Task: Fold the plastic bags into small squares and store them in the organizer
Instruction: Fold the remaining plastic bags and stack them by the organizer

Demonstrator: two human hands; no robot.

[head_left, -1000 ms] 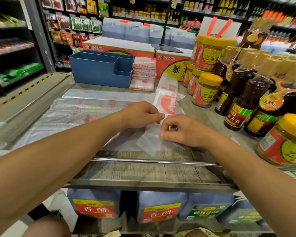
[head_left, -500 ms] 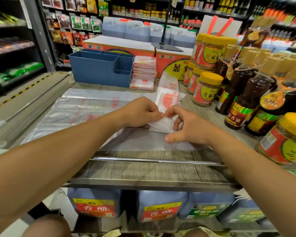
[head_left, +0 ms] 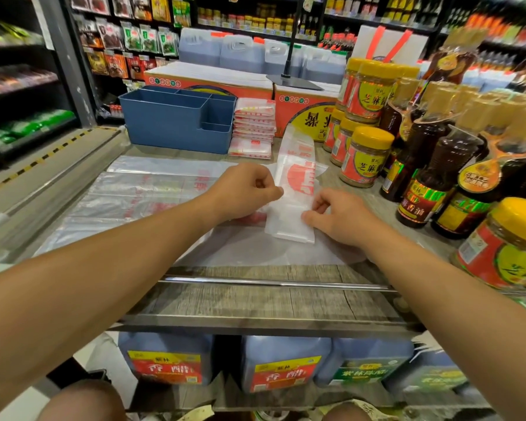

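Observation:
A clear plastic bag with red print (head_left: pixel 296 189), folded into a long narrow strip, lies on the shelf top between my hands. My left hand (head_left: pixel 246 189) pinches its left edge. My right hand (head_left: pixel 337 215) pinches its right edge near the folded lower end. Flat unfolded bags (head_left: pixel 140 192) spread out under and left of my hands. A stack of folded bag squares (head_left: pixel 252 129) stands next to the blue organizer (head_left: pixel 176 123) at the back; no bags show in its compartments from here.
Yellow-lidded jars (head_left: pixel 366 156) and dark sauce bottles (head_left: pixel 438 177) crowd the right side, close to my right hand. Orange cartons (head_left: pixel 304 113) stand behind. A metal rail (head_left: pixel 274 282) runs along the front edge, with jugs (head_left: pixel 164 360) below.
The bag's near end, which hung loose towards the front edge, has been folded up away from me. Both hands moved farther back and now hold the strip's sides.

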